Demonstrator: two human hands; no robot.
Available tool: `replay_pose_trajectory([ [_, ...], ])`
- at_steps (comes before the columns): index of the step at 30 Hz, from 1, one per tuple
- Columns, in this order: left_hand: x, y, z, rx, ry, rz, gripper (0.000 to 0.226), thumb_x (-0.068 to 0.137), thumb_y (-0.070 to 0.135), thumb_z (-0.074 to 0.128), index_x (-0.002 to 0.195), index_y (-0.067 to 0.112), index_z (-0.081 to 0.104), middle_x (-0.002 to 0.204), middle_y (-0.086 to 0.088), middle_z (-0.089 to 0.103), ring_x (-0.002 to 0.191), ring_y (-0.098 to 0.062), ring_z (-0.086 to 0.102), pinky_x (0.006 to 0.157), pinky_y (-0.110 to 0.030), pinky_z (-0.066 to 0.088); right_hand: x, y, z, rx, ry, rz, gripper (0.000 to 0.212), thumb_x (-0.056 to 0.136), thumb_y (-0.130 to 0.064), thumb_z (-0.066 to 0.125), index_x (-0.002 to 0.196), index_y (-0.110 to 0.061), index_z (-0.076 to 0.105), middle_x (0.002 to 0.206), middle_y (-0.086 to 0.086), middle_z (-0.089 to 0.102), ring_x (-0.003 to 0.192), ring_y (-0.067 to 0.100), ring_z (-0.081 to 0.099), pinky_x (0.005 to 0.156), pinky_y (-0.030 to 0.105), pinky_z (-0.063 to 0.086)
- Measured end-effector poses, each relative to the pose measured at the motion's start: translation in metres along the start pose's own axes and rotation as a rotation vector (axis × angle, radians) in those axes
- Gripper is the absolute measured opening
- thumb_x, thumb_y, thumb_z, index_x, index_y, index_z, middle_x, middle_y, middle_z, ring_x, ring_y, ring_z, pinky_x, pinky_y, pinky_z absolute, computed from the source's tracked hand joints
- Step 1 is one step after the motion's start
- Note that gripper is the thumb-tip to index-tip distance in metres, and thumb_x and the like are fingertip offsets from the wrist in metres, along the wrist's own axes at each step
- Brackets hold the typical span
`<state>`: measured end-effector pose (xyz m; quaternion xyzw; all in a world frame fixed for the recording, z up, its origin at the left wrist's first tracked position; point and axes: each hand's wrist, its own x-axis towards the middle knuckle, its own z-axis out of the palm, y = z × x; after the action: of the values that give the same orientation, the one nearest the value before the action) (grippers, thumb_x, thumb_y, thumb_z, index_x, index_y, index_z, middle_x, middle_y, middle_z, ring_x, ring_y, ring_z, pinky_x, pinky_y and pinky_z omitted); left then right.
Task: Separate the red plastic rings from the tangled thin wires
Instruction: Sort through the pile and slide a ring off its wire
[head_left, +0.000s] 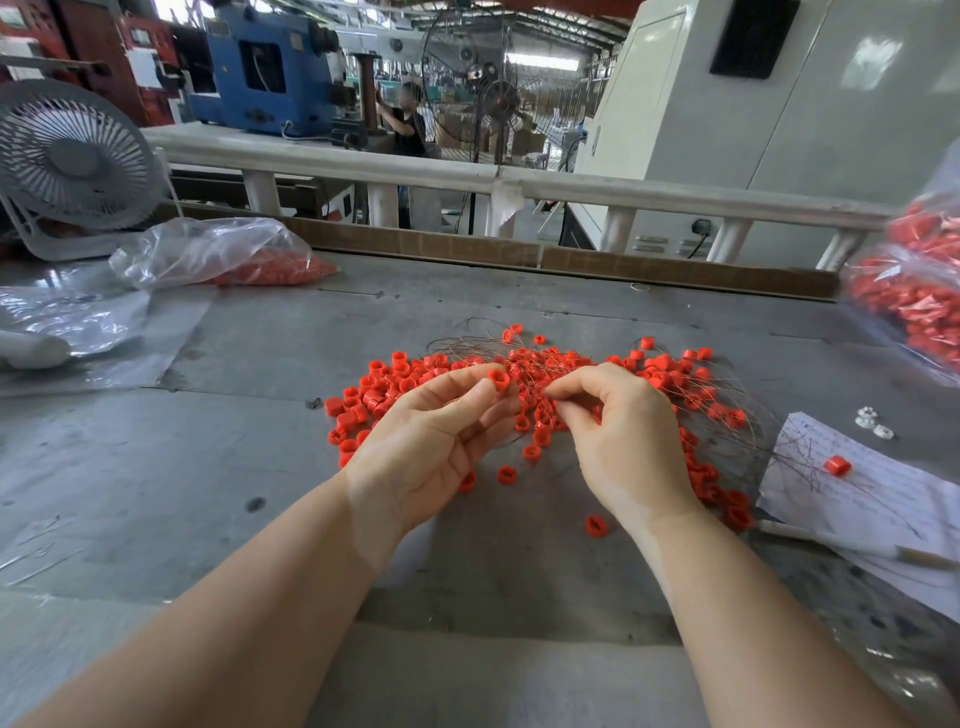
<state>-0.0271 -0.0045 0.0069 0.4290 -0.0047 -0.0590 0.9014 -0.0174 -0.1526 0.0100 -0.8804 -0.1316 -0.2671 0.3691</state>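
Observation:
A heap of red plastic rings (395, 379) lies spread over the grey table (260, 353), mixed with a tangle of thin wires (467, 345) that arcs over its far side. My left hand (431, 441) pinches one red ring (500, 379) between thumb and forefinger above the heap. My right hand (618, 431) hovers beside it with curled fingers, its fingertips pinching thin wire at the heap's middle. Several loose rings (506, 474) lie nearer me, between my wrists.
A clear bag of red rings (244, 260) lies at the back left, beside a white desk fan (72, 166). Another full bag (914, 301) sits at the right edge. A written paper sheet (883, 499) with one ring and a pen lies right. A cardboard strip borders the far edge.

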Motion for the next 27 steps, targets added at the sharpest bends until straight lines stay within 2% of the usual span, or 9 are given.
replay_pose_trajectory([
  [4, 0.0, -0.001, -0.001, 0.003, 0.011, 0.008, 0.016, 0.088, -0.001, 0.049, 0.087, 0.005, 0.064, 0.069, -0.004, 0.069, 0.063, -0.01, 0.067, 0.061, -0.021, 0.057, 0.001, 0.006, -0.003, -0.168, -0.046, 0.082, 0.015, 0.083, -0.003, 0.065, 0.088, -0.015, 0.073, 0.093, 0.0, 0.067, 0.091, 0.02, 0.059, 0.086, 0.033, 0.045],
  [9, 0.0, 0.0, 0.0, -0.005, 0.002, 0.012, 0.015, 0.087, -0.001, 0.051, 0.086, 0.005, 0.065, 0.069, -0.005, 0.069, 0.063, -0.011, 0.066, 0.06, -0.021, 0.057, 0.0, 0.002, -0.002, -0.237, -0.177, -0.002, 0.018, 0.082, -0.002, 0.064, 0.084, -0.017, 0.074, 0.089, 0.001, 0.065, 0.093, 0.023, 0.056, 0.087, 0.039, 0.042],
  [12, 0.0, 0.0, 0.0, -0.011, -0.001, 0.008, 0.016, 0.088, -0.001, 0.05, 0.087, 0.005, 0.065, 0.07, -0.005, 0.068, 0.063, -0.011, 0.065, 0.059, -0.021, 0.057, 0.0, 0.003, -0.002, -0.216, -0.196, -0.038, 0.021, 0.08, 0.001, 0.064, 0.082, -0.017, 0.074, 0.089, 0.001, 0.065, 0.093, 0.022, 0.055, 0.087, 0.038, 0.041],
  [15, -0.001, 0.0, 0.0, -0.002, -0.013, 0.008, 0.013, 0.078, 0.003, 0.056, 0.088, 0.005, 0.065, 0.07, -0.005, 0.068, 0.063, -0.011, 0.065, 0.059, -0.022, 0.057, 0.0, 0.003, -0.001, -0.197, -0.195, -0.074, 0.021, 0.08, 0.002, 0.064, 0.084, -0.016, 0.074, 0.089, -0.001, 0.065, 0.092, 0.019, 0.056, 0.088, 0.034, 0.041],
  [17, -0.001, 0.0, 0.0, 0.008, -0.021, 0.005, 0.019, 0.071, 0.007, 0.058, 0.089, 0.005, 0.065, 0.07, -0.004, 0.069, 0.063, -0.01, 0.066, 0.061, -0.022, 0.058, 0.0, 0.001, -0.001, -0.104, -0.159, -0.083, 0.018, 0.081, 0.0, 0.065, 0.086, -0.015, 0.074, 0.087, -0.003, 0.066, 0.09, 0.014, 0.058, 0.086, 0.025, 0.043],
  [20, 0.0, 0.001, 0.0, 0.011, -0.031, 0.005, 0.02, 0.069, 0.009, 0.059, 0.088, 0.006, 0.065, 0.069, -0.003, 0.069, 0.063, -0.009, 0.066, 0.061, -0.021, 0.057, 0.001, -0.004, -0.002, 0.163, -0.115, -0.035, 0.018, 0.085, -0.004, 0.064, 0.088, -0.02, 0.072, 0.084, -0.016, 0.066, 0.084, 0.0, 0.06, 0.078, 0.005, 0.041],
  [23, -0.001, 0.001, 0.0, 0.008, -0.051, 0.004, 0.019, 0.07, 0.008, 0.058, 0.087, 0.006, 0.066, 0.069, -0.005, 0.07, 0.062, -0.009, 0.067, 0.062, -0.02, 0.057, 0.0, -0.007, -0.001, 0.302, -0.177, -0.022, 0.027, 0.088, -0.005, 0.061, 0.089, -0.031, 0.067, 0.088, -0.019, 0.067, 0.086, -0.005, 0.062, 0.076, 0.006, 0.044],
  [27, -0.001, 0.002, 0.0, 0.004, -0.075, -0.011, 0.02, 0.072, 0.007, 0.057, 0.089, 0.004, 0.066, 0.069, -0.007, 0.069, 0.06, -0.01, 0.066, 0.06, -0.018, 0.056, -0.002, -0.01, -0.001, 0.434, -0.207, -0.032, 0.039, 0.087, 0.0, 0.061, 0.084, -0.039, 0.062, 0.076, -0.021, 0.067, 0.077, -0.009, 0.063, 0.061, 0.004, 0.045],
])
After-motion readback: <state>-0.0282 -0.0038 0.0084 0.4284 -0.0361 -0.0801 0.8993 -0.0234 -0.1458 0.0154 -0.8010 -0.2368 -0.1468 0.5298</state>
